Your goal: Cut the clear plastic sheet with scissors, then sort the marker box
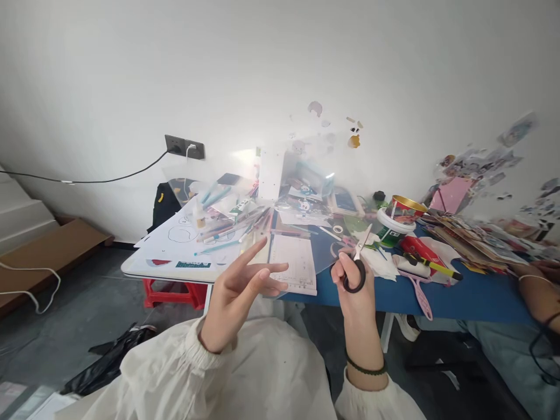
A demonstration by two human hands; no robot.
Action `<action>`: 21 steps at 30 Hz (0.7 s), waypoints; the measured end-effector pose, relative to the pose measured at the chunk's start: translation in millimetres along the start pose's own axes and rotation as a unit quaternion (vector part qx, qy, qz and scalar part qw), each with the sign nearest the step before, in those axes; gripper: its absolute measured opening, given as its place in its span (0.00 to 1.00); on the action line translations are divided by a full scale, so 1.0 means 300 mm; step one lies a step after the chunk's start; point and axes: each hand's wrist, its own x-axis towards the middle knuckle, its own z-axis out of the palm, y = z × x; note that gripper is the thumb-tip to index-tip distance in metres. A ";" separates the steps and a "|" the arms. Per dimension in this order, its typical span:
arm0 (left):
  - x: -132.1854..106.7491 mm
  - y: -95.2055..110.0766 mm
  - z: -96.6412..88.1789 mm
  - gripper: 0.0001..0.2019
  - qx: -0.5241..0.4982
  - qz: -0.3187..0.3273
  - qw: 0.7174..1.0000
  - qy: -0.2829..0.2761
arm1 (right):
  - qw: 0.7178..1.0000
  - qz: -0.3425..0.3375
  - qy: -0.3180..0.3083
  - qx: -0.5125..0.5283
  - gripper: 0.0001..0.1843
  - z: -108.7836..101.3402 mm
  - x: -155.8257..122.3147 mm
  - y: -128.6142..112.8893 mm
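Observation:
My right hand (356, 286) is closed around a pair of scissors (359, 256) with black handles, its metal blades pointing up and away from me. My left hand (245, 291) is raised in front of the table edge, fingers stretched out and apart. A large clear plastic sheet (245, 156) with bright reflections spans the space beyond both hands; the desk things show through it. Whether either hand touches the sheet I cannot tell. Just past my left fingers lies a printed paper pad or notebook (293, 262).
Pencils and markers litter a white board (175, 271) with line drawings at left. On the blue table (350, 297) at right are a white-rimmed tub (394, 227), tissues (380, 262), a pink-handled roller (420, 294) and a yellow-black cutter (437, 267). Another person's arm (536, 286) rests at far right.

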 end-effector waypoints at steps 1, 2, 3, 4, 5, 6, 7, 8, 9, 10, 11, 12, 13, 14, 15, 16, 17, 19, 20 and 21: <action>-0.001 0.003 -0.004 0.25 0.001 0.009 1.000 -0.014 | 1.000 -0.025 -0.008 -0.006 0.09 -0.001 0.014 -0.012; 0.000 0.008 -0.011 0.26 -0.002 0.017 0.999 -0.030 | 0.999 -0.046 -0.018 -0.012 0.09 -0.004 0.029 -0.029; 0.002 0.015 -0.022 0.28 -0.008 0.027 0.999 -0.043 | 0.997 -0.062 -0.028 -0.020 0.08 -0.008 0.045 -0.050; 0.005 0.023 -0.036 0.30 -0.020 0.038 0.998 -0.047 | 0.996 -0.074 -0.039 -0.029 0.08 -0.013 0.063 -0.073; 0.010 0.033 -0.055 0.31 -0.035 0.049 0.997 -0.038 | 0.995 -0.080 -0.049 -0.040 0.08 -0.018 0.082 -0.097; 0.016 0.046 -0.078 0.31 -0.050 0.059 0.997 -0.019 | 0.994 -0.085 -0.057 -0.048 0.08 -0.022 0.101 -0.120; 0.023 0.060 -0.105 0.29 -0.064 0.067 0.996 0.011 | 0.992 -0.089 -0.065 -0.055 0.09 -0.026 0.120 -0.142; 0.030 0.077 -0.132 0.27 -0.070 0.069 0.994 0.040 | 0.991 -0.091 -0.072 -0.060 0.09 -0.027 0.139 -0.161; 0.037 0.095 -0.159 0.25 -0.066 0.067 0.993 0.070 | 0.991 -0.090 -0.079 -0.065 0.09 -0.028 0.157 -0.177; 0.042 0.114 -0.183 0.22 -0.051 0.060 0.992 0.097 | 0.990 -0.089 -0.085 -0.070 0.09 -0.026 0.172 -0.189; 0.046 0.131 -0.201 0.20 -0.026 0.046 0.992 0.118 | 0.989 -0.087 -0.090 -0.073 0.09 -0.023 0.185 -0.197; 0.049 0.146 -0.212 0.19 0.004 0.026 0.991 0.132 | 0.989 -0.084 -0.095 -0.077 0.09 -0.018 0.195 -0.201; 0.050 0.157 -0.215 0.18 0.035 0.001 0.990 0.135 | 0.989 -0.078 -0.100 -0.081 0.09 -0.012 0.203 -0.203; 0.051 0.162 -0.210 0.18 0.063 -0.027 0.990 0.126 | 0.988 -0.073 -0.106 -0.086 0.09 -0.004 0.208 -0.202; 0.052 0.162 -0.198 0.19 0.086 -0.054 0.989 0.107 | 0.987 -0.069 -0.114 -0.095 0.08 0.006 0.211 -0.201; 0.053 0.156 -0.182 0.20 0.102 -0.078 0.989 0.080 | 0.984 -0.064 -0.124 -0.107 0.08 0.016 0.213 -0.198; 0.054 0.145 -0.163 0.21 0.112 -0.095 0.988 0.052 | 0.981 -0.061 -0.134 -0.123 0.08 0.027 0.215 -0.197; 0.061 0.114 -0.126 0.22 0.121 -0.120 0.985 0.014 | 0.975 -0.056 -0.148 -0.154 0.09 0.046 0.220 -0.196; 0.066 0.098 -0.112 0.22 0.119 -0.127 0.985 0.008 | 0.973 -0.054 -0.151 -0.167 0.10 0.052 0.224 -0.199; 0.072 0.083 -0.103 0.22 0.114 -0.131 0.985 0.007 | 0.972 -0.051 -0.151 -0.175 0.10 0.055 0.229 -0.203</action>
